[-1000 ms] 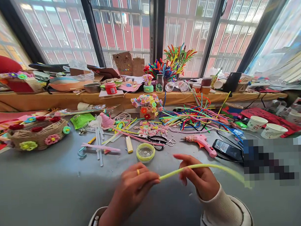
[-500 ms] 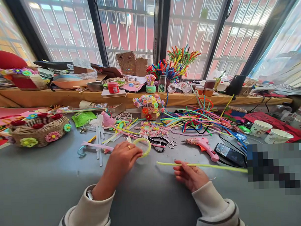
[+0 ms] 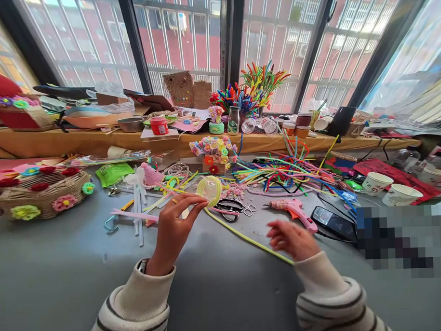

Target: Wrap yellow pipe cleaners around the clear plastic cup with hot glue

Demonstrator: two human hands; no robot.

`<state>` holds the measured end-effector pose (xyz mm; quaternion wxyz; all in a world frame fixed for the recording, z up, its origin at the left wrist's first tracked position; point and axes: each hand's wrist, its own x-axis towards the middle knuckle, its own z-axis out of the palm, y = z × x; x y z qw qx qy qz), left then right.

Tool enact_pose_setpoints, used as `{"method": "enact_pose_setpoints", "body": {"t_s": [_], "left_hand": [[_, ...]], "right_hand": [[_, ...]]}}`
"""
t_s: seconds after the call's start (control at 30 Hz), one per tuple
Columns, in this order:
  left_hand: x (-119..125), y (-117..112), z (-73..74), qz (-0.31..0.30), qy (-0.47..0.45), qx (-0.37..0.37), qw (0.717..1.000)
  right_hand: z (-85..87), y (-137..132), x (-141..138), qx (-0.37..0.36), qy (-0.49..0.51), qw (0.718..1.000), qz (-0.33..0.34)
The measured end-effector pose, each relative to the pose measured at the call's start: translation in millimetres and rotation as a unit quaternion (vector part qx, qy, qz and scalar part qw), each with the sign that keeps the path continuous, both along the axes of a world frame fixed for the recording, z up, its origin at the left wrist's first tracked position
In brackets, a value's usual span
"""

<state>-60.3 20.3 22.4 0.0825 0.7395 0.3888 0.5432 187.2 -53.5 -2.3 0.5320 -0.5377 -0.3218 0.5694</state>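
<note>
My left hand (image 3: 179, 229) pinches a ring of yellow pipe cleaner (image 3: 219, 190), wound around what looks like a clear round plastic piece, above the grey table. From its lower edge a long yellow-green pipe cleaner (image 3: 244, 237) runs down to the right, and its far part is hidden at my right wrist. My right hand (image 3: 293, 239), somewhat blurred, hovers by that strand with loosely bent fingers and nothing visible in them. Behind the ring lie black-handled scissors (image 3: 231, 207) and small silver scissors (image 3: 249, 210). A pink glue gun (image 3: 292, 209) rests beyond my right hand.
A phone (image 3: 333, 223) lies right of the glue gun. Colourful pipe cleaners (image 3: 278, 170) pile up behind, with paper cups (image 3: 376, 183) to the right. At left stand a woven basket (image 3: 44, 198) and clear sticks (image 3: 138, 212). A crowded window ledge (image 3: 191, 146) runs across the back.
My left hand has raised and tilted the ring. My right hand has let go of the pipe cleaner and moved slightly right; the strand now trails from the ring. The view has shifted slightly.
</note>
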Motion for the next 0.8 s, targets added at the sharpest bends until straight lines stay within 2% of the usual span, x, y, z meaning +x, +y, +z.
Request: {"method": "enact_pose_setpoints", "body": {"t_s": [0.07, 0.13, 0.2, 0.27, 0.33, 0.4, 0.47, 0.53, 0.63, 0.7, 0.8], "left_hand": [[6.4, 2.9, 2.1, -0.010, -0.022, -0.038, 0.999], [13.2, 5.4, 3.6, -0.012, -0.033, -0.061, 0.998], [19.4, 6.8, 3.5, -0.011, -0.040, -0.075, 0.996], [23.6, 6.9, 0.7, -0.017, -0.045, -0.090, 0.995], [24.9, 6.3, -4.8, -0.026, -0.053, -0.106, 0.993], [23.6, 6.0, -11.4, -0.033, -0.067, -0.124, 0.989], [21.5, 5.7, -16.8, -0.044, -0.081, -0.145, 0.985], [20.3, 4.0, -19.6, -0.054, -0.094, -0.159, 0.981], [22.8, -1.9, -19.2, -0.065, -0.115, -0.183, 0.974], [26.6, -6.6, -17.9, -0.085, -0.164, -0.200, 0.962], [31.1, -11.7, -16.1, -0.107, -0.179, -0.204, 0.957]], "right_hand": [[9.7, 12.3, 37.0, -0.026, -0.193, 0.978, -0.077], [12.2, 30.4, 59.6, -0.059, -0.358, 0.924, -0.119], [5.0, 48.4, 65.5, -0.104, -0.479, 0.862, -0.128], [-8.5, 60.8, 61.0, -0.148, -0.559, 0.805, -0.130], [-21.6, 65.7, 54.8, -0.174, -0.610, 0.762, -0.132], [-29.0, 64.6, 52.3, -0.173, -0.651, 0.726, -0.137], [-28.7, 60.6, 53.4, -0.152, -0.684, 0.699, -0.142], [-21.6, 56.0, 54.7, -0.122, -0.706, 0.682, -0.146], [-5.2, 49.8, 50.6, -0.077, -0.718, 0.672, -0.165], [4.6, 45.4, 42.8, -0.043, -0.709, 0.678, -0.188], [13.1, 37.8, 26.2, 0.061, -0.656, 0.712, -0.242]]}}
